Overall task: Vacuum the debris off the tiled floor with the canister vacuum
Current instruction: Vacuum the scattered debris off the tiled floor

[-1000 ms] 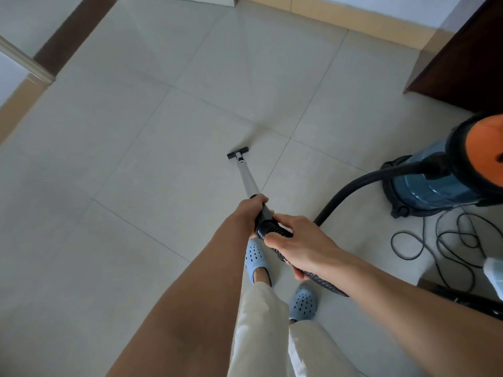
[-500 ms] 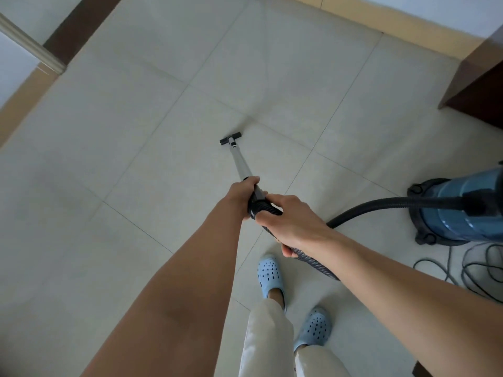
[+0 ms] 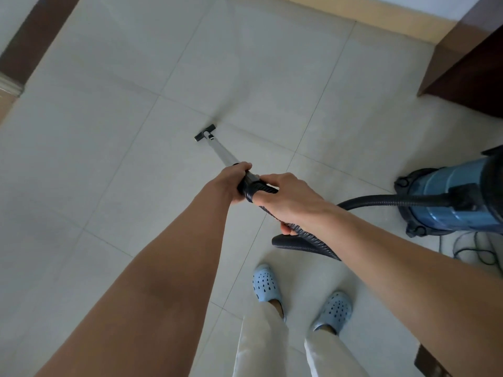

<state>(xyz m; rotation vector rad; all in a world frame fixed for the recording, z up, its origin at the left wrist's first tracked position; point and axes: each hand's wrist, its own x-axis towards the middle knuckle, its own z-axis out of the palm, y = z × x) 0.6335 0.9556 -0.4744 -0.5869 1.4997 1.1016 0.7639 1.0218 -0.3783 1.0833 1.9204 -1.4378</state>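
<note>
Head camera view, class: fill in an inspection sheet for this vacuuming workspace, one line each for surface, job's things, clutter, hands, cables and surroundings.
Surface: pale grey tiled floor, thin grout lines; no debris can be made out.
Job's things: small black floor nozzle on a silver metal wand; black ribbed hose runs to the blue canister vacuum at right.
Clutter: nothing seen.
Hands: left hand grips the wand's top; right hand grips the hose cuff behind it.
Cables: thin dark cord looped on the floor beside the canister.
Surroundings: dark brown wooden cabinet at upper right; tan skirting along the far wall.
</note>
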